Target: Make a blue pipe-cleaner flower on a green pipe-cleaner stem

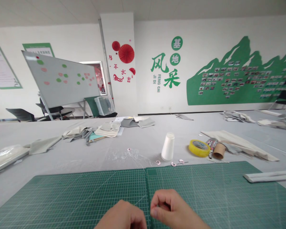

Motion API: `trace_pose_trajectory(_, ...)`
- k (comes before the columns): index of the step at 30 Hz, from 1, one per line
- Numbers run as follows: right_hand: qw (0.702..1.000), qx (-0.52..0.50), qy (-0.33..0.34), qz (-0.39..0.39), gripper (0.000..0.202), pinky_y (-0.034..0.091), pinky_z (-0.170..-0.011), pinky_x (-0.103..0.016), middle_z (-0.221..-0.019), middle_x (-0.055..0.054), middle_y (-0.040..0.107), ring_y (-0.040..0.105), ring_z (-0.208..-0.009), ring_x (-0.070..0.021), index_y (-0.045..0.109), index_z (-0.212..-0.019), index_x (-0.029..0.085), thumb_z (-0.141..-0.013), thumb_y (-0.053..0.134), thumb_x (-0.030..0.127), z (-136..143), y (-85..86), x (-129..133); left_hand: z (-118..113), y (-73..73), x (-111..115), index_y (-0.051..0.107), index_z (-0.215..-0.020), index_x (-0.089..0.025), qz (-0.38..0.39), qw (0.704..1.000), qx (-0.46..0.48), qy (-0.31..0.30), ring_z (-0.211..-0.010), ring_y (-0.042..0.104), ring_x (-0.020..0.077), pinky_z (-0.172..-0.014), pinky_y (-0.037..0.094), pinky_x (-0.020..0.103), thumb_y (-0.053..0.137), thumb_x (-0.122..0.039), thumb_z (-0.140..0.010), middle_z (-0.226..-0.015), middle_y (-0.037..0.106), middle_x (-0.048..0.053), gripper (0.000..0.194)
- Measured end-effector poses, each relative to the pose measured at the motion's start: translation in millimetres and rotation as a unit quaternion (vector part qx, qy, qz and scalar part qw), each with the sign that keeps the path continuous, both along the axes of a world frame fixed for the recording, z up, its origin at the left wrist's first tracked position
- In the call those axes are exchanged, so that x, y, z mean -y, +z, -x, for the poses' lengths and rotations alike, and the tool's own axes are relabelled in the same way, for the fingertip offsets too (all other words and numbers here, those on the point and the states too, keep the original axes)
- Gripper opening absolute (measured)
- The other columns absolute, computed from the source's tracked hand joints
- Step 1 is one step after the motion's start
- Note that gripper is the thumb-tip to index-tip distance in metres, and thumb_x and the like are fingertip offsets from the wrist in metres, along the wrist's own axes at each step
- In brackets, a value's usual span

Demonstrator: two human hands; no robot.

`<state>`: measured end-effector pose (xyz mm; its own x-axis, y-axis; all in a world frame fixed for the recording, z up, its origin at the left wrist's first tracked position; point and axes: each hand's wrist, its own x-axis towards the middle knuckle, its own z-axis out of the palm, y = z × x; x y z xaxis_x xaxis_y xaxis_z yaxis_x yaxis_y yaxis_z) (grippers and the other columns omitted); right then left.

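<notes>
My left hand [124, 216] is at the bottom centre, over the left green cutting mat [85, 194]. Its fingers curl downward and their tips are out of sight. Just right of it, my right hand [171, 208] hovers by the seam between the mats, over the right green mat [219, 190]. Thumb and index finger are pinched together, and whatever they hold, if anything, is too small to make out. Behind the mats stands a white thread cone [168, 147]. Loose white thread [131, 154] lies tangled to its left, and small pinkish rings [173, 164] lie near its base.
Right of the cone are a yellow tape roll [199, 148], a brown cardboard tube [218, 150] and beige cloth [240, 143]. A folded white strip [271, 176] overlaps the right mat. Cloth scraps [108, 128] and a plastic-wrapped bundle [8, 156] lie at the back and left.
</notes>
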<state>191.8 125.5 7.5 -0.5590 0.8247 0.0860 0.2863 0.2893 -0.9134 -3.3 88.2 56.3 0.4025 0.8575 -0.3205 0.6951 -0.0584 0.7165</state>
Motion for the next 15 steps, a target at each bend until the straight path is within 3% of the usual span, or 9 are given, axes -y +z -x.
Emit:
trace_pose_trajectory(7, 0.981, 0.085, -0.043, -0.169, 0.009, 0.029, -0.05, -0.021, -0.054, 0.006, 0.045, 0.043, -0.051, -0.0095, 0.062, -0.068, 0.018, -0.077, 0.059, 0.017, -1, 5.0, 8, 0, -15.4, -6, 0.07, -0.065, -0.019, -0.076, 0.992, -0.071, 0.066, -0.056, 0.056, 0.0144, -0.051, 0.033, 0.021, 0.05, -0.012, -0.068, -0.057, 0.064, -0.002, 0.021)
trace_pose_trajectory(15, 0.931, 0.129, -0.054, -0.337, 0.018, 0.035, -0.05, -0.021, -0.065, 0.001, 0.061, 0.058, -0.055, -0.0122, 0.06, -0.077, 0.021, -0.088, 0.046, 0.016, -2, -1.1, 17, -1, -11.0, -10, 0.062, -0.066, -0.017, -0.106, 0.981, 0.01, 0.162, -0.059, 0.06, 0.017, -0.055, 0.037, 0.023, 0.048, -0.016, -0.077, -0.058, 0.068, 0.0, 0.018)
